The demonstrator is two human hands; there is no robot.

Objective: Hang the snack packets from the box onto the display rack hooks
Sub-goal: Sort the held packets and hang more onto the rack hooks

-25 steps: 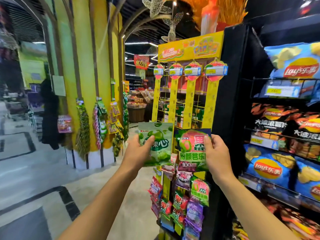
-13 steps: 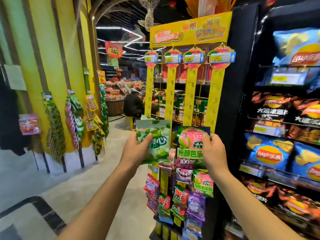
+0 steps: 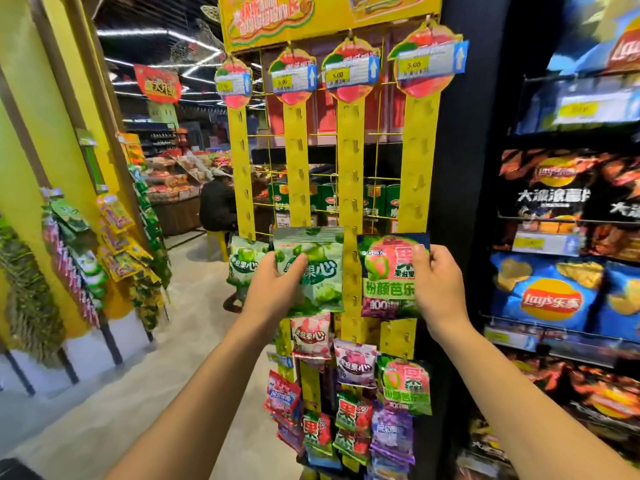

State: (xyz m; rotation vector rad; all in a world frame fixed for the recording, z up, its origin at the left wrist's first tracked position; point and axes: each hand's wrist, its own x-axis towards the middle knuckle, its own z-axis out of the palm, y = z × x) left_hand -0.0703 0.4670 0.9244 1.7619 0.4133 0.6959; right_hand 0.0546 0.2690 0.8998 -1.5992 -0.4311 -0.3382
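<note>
My left hand (image 3: 273, 289) grips a pale green snack packet (image 3: 317, 271) by its left side, held flat against the second yellow strip of the display rack (image 3: 417, 161). My right hand (image 3: 438, 289) holds a green and pink packet (image 3: 386, 275) by its right edge, in front of the fourth strip. Another green packet (image 3: 244, 263) hangs on the leftmost strip beside my left hand. Several packets (image 3: 353, 403) hang on the lower hooks. The upper hooks of all the strips are bare. The box is not in view.
A black shelf unit (image 3: 568, 258) full of crisp bags stands right of the rack. A yellow wall (image 3: 41, 133) with hanging snack strips runs along the left. A person in dark clothes (image 3: 216, 204) sits on a yellow stool behind the rack.
The view has moved closer to the rack and lower. Both hands have brought their packets up against the yellow strips. A third green packet now shows on the leftmost strip.
</note>
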